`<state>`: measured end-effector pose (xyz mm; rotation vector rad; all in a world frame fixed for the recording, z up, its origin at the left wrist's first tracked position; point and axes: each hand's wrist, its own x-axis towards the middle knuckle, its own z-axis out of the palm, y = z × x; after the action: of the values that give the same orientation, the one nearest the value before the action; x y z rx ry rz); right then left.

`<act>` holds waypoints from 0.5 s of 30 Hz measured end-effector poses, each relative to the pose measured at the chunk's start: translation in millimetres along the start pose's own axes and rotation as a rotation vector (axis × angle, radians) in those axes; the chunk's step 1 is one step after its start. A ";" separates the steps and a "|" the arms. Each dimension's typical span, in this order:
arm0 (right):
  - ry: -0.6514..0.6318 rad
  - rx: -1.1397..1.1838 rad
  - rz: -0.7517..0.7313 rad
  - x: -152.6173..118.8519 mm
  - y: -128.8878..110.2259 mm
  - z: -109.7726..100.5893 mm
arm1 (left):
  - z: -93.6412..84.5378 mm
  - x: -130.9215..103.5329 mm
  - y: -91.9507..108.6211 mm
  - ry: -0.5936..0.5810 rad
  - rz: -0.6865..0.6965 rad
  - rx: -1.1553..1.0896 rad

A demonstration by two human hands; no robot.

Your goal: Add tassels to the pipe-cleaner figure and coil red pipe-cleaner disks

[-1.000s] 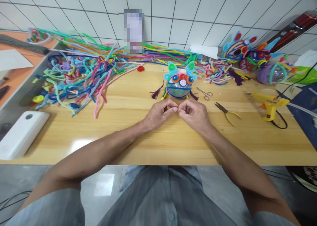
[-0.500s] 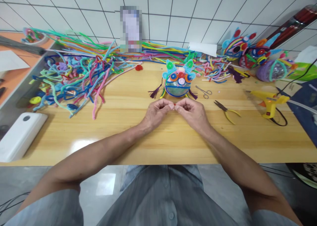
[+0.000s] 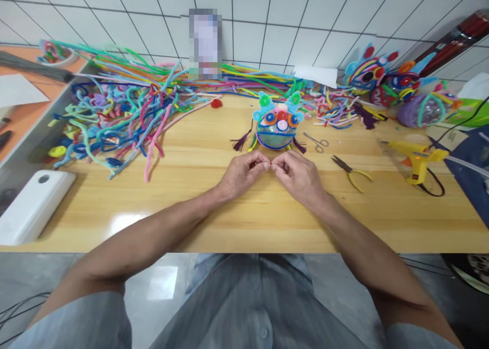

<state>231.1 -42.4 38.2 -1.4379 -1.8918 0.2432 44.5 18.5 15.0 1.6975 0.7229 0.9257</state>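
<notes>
My left hand and my right hand meet fingertip to fingertip near the middle of the wooden table. Between them they pinch a small, thin red piece, mostly hidden by the fingers. Just beyond my hands stands a colourful animal-head figure with blue ears, green curls, orange-ringed eyes and a clear round body. Dark purple tassels lie at its sides. A red coil rests farther back to the left.
Small scissors, yellow-handled pliers and a yellow glue gun lie to the right. Pipe cleaners are heaped at the left, behind a white power bank. More figures stand at the back right.
The fingertips have drawn slightly apart, showing a bit more of the red piece. The whole view has shifted a little.
</notes>
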 end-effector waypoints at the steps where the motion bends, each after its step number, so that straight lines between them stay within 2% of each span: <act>1: 0.002 0.023 0.021 0.1 -0.4 0.4 | 0.9 -0.7 -0.5 0.013 -0.005 -0.032; 10: -0.023 0.400 0.328 2.0 -1.7 6.0 | 6.8 -0.8 1.7 0.039 -0.193 -0.356; 15: -0.061 0.496 0.404 4.0 -0.6 4.0 | 9.3 -0.3 0.3 0.039 -0.251 -0.446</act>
<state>227.7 -37.9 37.5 -1.4502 -1.4268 0.8896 52.3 13.6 13.6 1.1721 0.6775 0.8677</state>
